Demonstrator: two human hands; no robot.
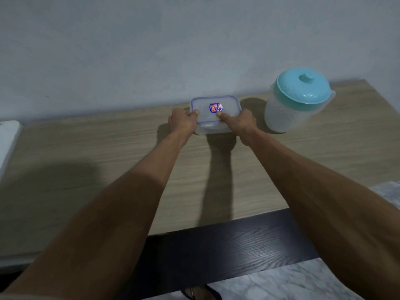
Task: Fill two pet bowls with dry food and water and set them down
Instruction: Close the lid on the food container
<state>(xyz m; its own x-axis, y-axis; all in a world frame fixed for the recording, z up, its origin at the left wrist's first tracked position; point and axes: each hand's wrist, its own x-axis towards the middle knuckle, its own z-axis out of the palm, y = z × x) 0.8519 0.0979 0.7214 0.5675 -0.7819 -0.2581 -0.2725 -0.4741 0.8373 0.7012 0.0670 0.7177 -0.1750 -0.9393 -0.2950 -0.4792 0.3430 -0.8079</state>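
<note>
Container [215,111] lies crosswise, gripped by left hand [183,122], right hand [238,122].

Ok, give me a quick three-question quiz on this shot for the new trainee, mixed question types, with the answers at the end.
1. True or false: the teal lid sits on the jug.
2. Multiple choice: what do the left hand and right hand grip together? A) the jug B) the clear container C) a pet bowl
3. Fill the gap: on the wooden table, the jug stands to the container's ____.

Key: 1 true; 2 B; 3 right.
</note>
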